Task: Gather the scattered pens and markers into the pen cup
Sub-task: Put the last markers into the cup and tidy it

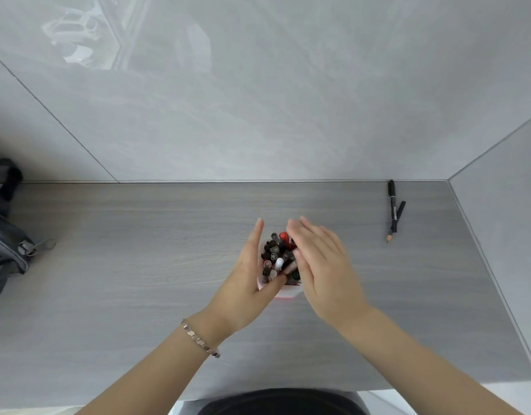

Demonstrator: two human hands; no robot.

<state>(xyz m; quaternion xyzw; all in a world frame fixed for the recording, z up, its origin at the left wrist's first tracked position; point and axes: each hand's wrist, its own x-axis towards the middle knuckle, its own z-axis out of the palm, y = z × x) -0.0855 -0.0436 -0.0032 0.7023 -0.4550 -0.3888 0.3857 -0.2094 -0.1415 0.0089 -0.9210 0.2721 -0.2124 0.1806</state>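
The pen cup (283,292), white with a pinkish base, stands mid-desk and is packed with several pens and markers, one red-capped (283,236). My left hand (246,280) holds the cup from its left side, fingers stretched along the wall and thumb across the near rim. My right hand (321,262) hovers flat over the cup's right half with fingers extended, blurred by motion, and nothing shows in its grasp. A black marker (393,205) and a dark pencil (396,221) lie together on the desk at the far right, well away from both hands.
The grey wood-grain desk (138,280) meets a glossy grey wall at the back and a side panel (503,235) on the right. A dark grey bag (7,244) with a zipper sits at the left edge. The desk's near edge runs along the bottom.
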